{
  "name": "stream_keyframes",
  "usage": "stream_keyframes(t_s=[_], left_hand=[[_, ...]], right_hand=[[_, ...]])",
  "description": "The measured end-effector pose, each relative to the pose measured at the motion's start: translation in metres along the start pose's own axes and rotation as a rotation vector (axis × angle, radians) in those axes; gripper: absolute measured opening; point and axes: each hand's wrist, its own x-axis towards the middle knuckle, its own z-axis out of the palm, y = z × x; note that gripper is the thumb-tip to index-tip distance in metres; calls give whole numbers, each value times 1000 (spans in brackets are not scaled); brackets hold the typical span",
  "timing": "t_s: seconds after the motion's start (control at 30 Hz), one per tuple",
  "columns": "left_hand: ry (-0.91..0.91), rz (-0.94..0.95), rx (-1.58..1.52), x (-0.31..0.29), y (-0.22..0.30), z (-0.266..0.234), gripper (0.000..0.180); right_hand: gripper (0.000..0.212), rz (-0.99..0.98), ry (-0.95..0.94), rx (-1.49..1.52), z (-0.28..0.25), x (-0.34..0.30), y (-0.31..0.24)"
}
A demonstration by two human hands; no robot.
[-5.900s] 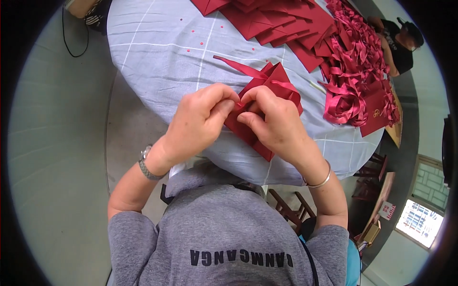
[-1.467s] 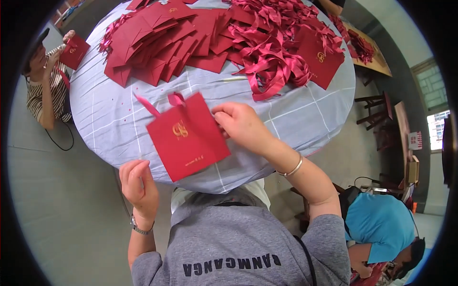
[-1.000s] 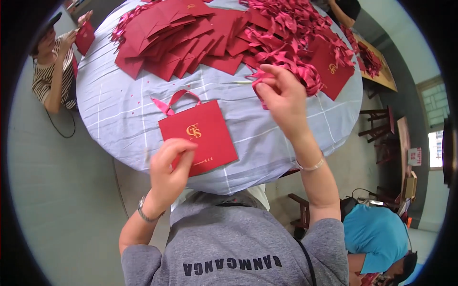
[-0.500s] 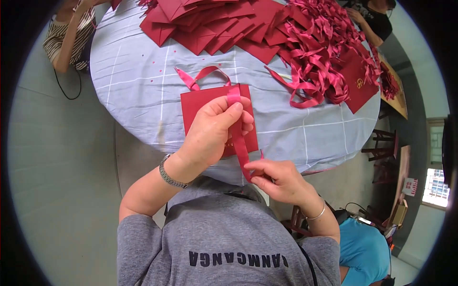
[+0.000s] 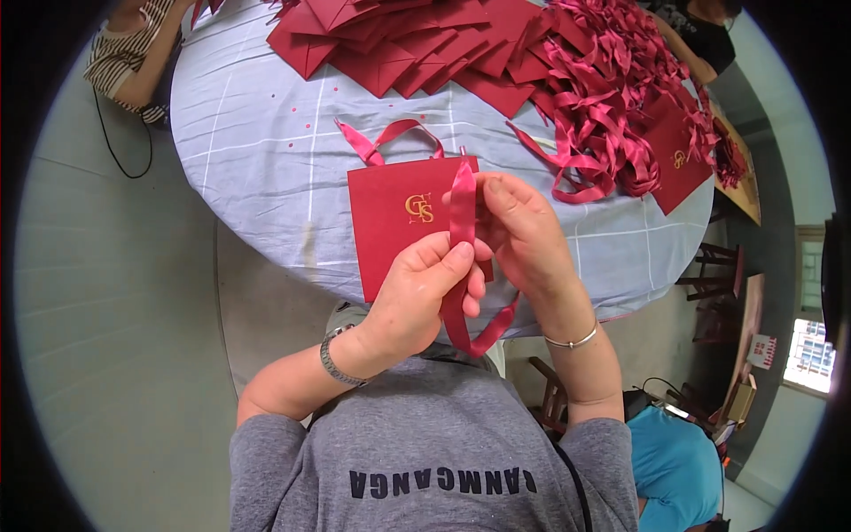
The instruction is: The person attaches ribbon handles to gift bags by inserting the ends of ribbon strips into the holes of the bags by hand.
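Observation:
A dark red paper bag (image 5: 381, 222) with a gold emblem lies flat at the table's near edge. A pink-red ribbon handle (image 5: 409, 124) loops from its top, one pointed end loose. From the bag's upper right, a ribbon (image 5: 463, 208) runs down over its front. My left hand (image 5: 421, 284) pinches this ribbon between thumb and fingers. Below that hand the ribbon sags in a loop, then rises toward my right wrist. My right hand (image 5: 530, 235) has its fingers bent at the ribbon's upper part, with fingertips behind it; the exact grip is partly hidden.
A pile of red paper bags (image 5: 390, 53) covers the far side of the cloth-covered table (image 5: 257, 204). Tangled ribbons (image 5: 603, 133) heap at the right, beside another bag (image 5: 683, 155). Other people sit at far left and far right; someone in blue (image 5: 678, 461) is behind at lower right.
My right hand has risen from the ribbon's lower part to its upper part near the bag top. My left hand has slid lower, uncovering the gold emblem.

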Motion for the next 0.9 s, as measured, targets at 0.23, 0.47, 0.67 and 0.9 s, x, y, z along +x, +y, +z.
stream_keyframes(t_s=[0.23,0.47,0.67,0.9], left_hand=[[-35,-45,-29,-1,-3,-3,20],[40,118,552,-13,4,-10,24],[211,904,1724,40,54,-37,28],[135,651,1977,68,71,-34,29]], right_hand=[[22,-71,129,-62,14,8,-3],[14,-142,248,-28,7,6,-9],[15,-140,316,-407,-16,7,5],[15,-67,371,-659,-6,11,23]])
